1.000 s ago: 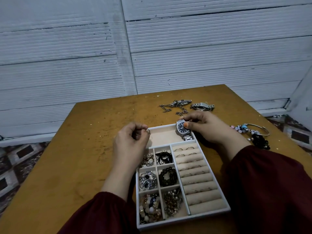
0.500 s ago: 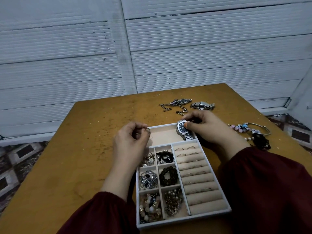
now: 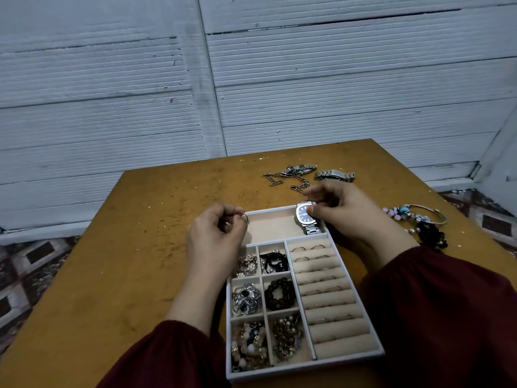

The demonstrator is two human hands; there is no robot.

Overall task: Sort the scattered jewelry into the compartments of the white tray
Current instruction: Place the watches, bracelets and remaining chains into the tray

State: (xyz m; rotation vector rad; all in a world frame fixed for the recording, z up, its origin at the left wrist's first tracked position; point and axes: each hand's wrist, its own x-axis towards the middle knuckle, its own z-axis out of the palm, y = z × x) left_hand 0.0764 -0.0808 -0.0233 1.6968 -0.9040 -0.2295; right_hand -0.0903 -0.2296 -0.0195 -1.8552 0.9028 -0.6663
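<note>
While the right hand [image 3: 344, 208] pinches the watch [image 3: 306, 218] in the tray's [image 3: 307, 367] wide 12 o'clock compartment, the left hand [image 3: 215, 236] pinches a ring [image 3: 244, 217] over its 11 o'clock corner. The next move, I judge, is to lay the watch flat and let go, then seat the ring in the rolls at 3 o'clock.

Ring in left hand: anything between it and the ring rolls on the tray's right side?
Nothing visible blocks it. The ring, pinched by the left hand, is at the far-left corner of the tray; the ring rolls lie open. The right hand, on the watch, is beyond their far end.
</note>
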